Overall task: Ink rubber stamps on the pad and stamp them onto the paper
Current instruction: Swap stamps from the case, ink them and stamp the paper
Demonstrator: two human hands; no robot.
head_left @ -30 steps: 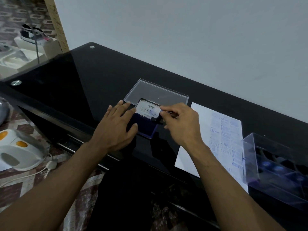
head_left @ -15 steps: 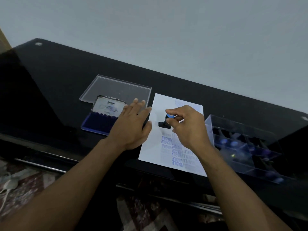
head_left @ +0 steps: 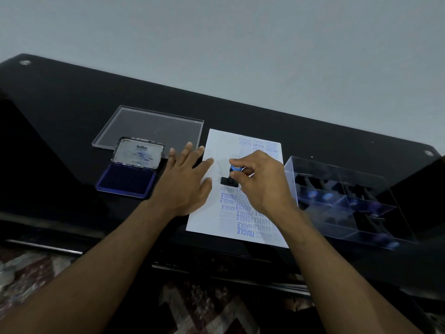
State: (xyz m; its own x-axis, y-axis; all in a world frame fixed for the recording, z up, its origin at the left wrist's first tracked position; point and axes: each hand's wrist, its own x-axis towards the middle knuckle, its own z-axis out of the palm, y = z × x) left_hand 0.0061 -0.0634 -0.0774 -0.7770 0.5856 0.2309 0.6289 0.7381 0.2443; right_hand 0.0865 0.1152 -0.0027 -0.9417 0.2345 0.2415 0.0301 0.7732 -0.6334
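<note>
A white sheet of paper [head_left: 218,213] lies on the black glass table, covered with blue stamped words such as FRAGILE. My right hand [head_left: 260,184] pinches a black rubber stamp with a blue top [head_left: 228,179], whose base stands on the paper near its middle. My left hand [head_left: 185,182] lies flat with straight fingers across the paper's left edge. To the left, the blue ink pad [head_left: 126,180] sits open, its lid [head_left: 138,153] raised behind it.
A clear plastic lid [head_left: 149,127] lies flat behind the ink pad. At the right stands a clear compartment box [head_left: 342,201] with several more stamps. The table's front edge [head_left: 168,256] runs below the paper, with patterned floor beneath.
One second ago my right hand held the stamp on the ink pad while my left steadied it. Both hands have moved right to the paper, and the stamp now rests on it.
</note>
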